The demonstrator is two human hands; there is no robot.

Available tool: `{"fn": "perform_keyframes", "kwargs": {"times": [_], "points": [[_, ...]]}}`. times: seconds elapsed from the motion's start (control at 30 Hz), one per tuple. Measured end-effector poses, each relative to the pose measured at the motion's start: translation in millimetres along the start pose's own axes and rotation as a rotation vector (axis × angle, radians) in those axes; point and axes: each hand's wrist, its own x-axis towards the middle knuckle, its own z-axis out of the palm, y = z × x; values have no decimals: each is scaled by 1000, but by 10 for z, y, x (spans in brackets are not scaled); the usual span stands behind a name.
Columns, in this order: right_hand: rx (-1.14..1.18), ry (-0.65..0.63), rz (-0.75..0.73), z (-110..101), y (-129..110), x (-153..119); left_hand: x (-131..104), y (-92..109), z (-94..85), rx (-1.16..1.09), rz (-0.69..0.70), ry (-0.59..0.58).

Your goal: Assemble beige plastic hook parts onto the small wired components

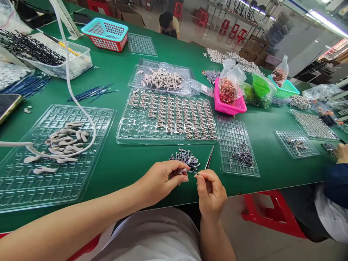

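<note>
In front of me, my left hand (pixel 163 183) is closed in a pinch around a small white earbud shell (pixel 182 170). My right hand (pixel 212 195) pinches the end of a thin dark wire (pixel 193 172) that runs to the shell. A pair of tweezers (pixel 209 158) is tucked in the same right hand, tips pointing up and away. Just beyond my fingers lies a pile of small dark wired parts (pixel 186 157). Behind it, a clear blister tray (pixel 133 136) holds rows of white earbud shells.
At left, loose white shells (pixel 66 141) lie on another tray (pixel 54 188), crossed by a white cable (pixel 67 69). More wired parts fill a tray (pixel 225 168) at right, near a pink basket (pixel 231 107). A co-worker's hand (pixel 341 153) is at far right.
</note>
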Motion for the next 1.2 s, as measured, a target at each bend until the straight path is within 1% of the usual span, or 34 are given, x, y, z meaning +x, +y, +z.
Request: {"fn": "perform_keyframes", "kwargs": {"times": [0.17, 0.27, 0.33, 0.5, 0.6, 0.77, 1.03, 1.2], "points": [[-32, -13, -25, 4, -10, 12, 4, -32, -6, 89, 63, 37], [-62, -27, -42, 3, -18, 21, 6, -60, -6, 176, 128, 60], [-77, -46, -50, 2, -28, 31, 7, -85, -6, 251, 211, 88], [-110, -102, -47, 5, -58, 64, 10, -166, -6, 459, 472, 170], [-150, -123, -29, 10, -76, 82, 13, -194, -6, 532, 558, 194], [-176, -141, -11, 20, -99, 101, 23, -196, -2, 593, 610, 189], [-128, -209, 65, 11, -103, 126, 32, -192, -22, 656, 619, 158], [-115, -231, 76, 13, -93, 140, 21, -201, -30, 689, 637, 146]]}}
